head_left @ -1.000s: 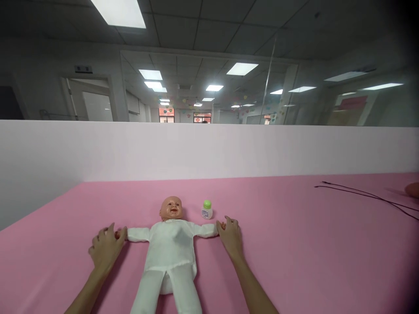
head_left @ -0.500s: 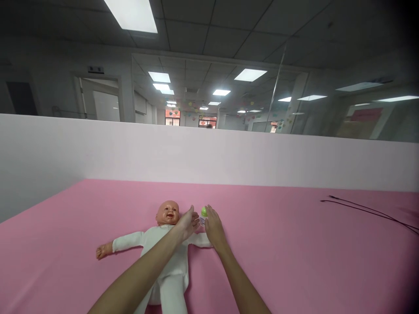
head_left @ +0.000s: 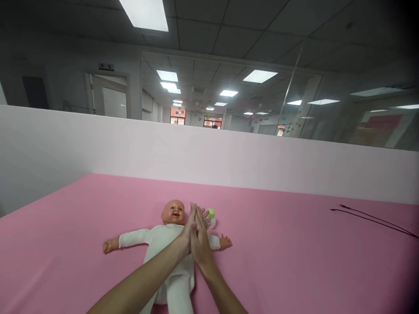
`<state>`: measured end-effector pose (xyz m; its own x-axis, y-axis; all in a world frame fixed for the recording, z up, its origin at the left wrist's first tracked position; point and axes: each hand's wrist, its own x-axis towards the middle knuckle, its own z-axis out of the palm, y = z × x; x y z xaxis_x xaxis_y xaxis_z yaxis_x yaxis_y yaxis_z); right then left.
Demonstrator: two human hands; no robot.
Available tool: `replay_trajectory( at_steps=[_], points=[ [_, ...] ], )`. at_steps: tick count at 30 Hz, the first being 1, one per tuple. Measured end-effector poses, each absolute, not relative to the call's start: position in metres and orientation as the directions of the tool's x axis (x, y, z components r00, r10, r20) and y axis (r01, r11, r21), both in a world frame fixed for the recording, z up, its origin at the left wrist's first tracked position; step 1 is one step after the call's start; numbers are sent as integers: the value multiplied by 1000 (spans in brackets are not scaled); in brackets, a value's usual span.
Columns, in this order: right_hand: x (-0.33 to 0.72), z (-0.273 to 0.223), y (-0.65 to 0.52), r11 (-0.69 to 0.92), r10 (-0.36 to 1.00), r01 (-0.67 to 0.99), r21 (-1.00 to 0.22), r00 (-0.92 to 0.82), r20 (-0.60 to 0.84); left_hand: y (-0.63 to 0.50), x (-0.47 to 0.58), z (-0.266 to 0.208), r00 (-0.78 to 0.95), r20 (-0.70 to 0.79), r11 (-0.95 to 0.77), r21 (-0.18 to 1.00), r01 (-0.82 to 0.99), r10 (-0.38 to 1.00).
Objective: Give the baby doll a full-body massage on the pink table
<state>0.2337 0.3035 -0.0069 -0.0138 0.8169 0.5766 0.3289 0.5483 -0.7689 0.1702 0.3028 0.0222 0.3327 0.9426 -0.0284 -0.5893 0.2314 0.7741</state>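
On the table (head_left: 281, 253), leave the doll (head_left: 162, 237) lying face up with arms spread. Before its shoulder, press left hand (head_left: 186, 234) and right hand (head_left: 200, 247) evenly, palm to palm, with fingers extended, nothing visible held. Avoid knocking the bottle (head_left: 212, 223), partly hidden behind fingers.

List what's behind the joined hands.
Behind the left hand and right hand: the green-capped bottle, partly showing past the fingertips, and the doll. Covered: part of the bottle's body, and parts of the doll's torso and one outstretched arm.
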Motion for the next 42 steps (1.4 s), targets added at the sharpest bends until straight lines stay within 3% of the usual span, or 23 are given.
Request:
replay_trajectory(
  at_steps=[6, 10, 17, 21, 26, 30, 33, 37, 40, 42],
  points=[
    [198, 14, 277, 470, 872, 231, -852, 25, 488, 256, 127, 51, 283, 86, 116, 770, -627, 955],
    [175, 4, 259, 586, 805, 247, -772, -65, 590, 248, 112, 51, 158, 103, 10, 808, -589, 982],
    [164, 6, 254, 513, 849, 279, -812, -23, 529, 241, 96, 32, 246, 89, 101, 742, -663, 965],
    [158, 5, 245, 626, 772, 321, -711, -132, 621, 237, 97, 26, 165, 78, 63, 706, -705, 983],
    [171, 16, 257, 518, 844, 322, -793, -39, 535, 231, 94, 31, 352, 59, 217, 687, -693, 934],
    [169, -1, 247, 570, 819, 315, -759, -142, 556, 238, 83, 38, 234, 77, 133, 637, -759, 969],
    [169, -6, 245, 626, 776, 339, -702, -185, 603, 237, 84, 33, 270, 54, 165, 673, -721, 961],
    [181, 4, 265, 545, 833, 340, -767, -116, 541, 237, 80, 20, 417, 104, 217, 726, -652, 903],
    [194, 4, 281, 483, 870, 302, -822, -64, 488, 252, 60, 15, 417, 205, 115, 772, -625, 886],
    [202, -4, 289, 443, 887, 296, -846, -4, 462, 268, 41, 11, 325, 234, -18, 835, -551, 916]
  ],
)
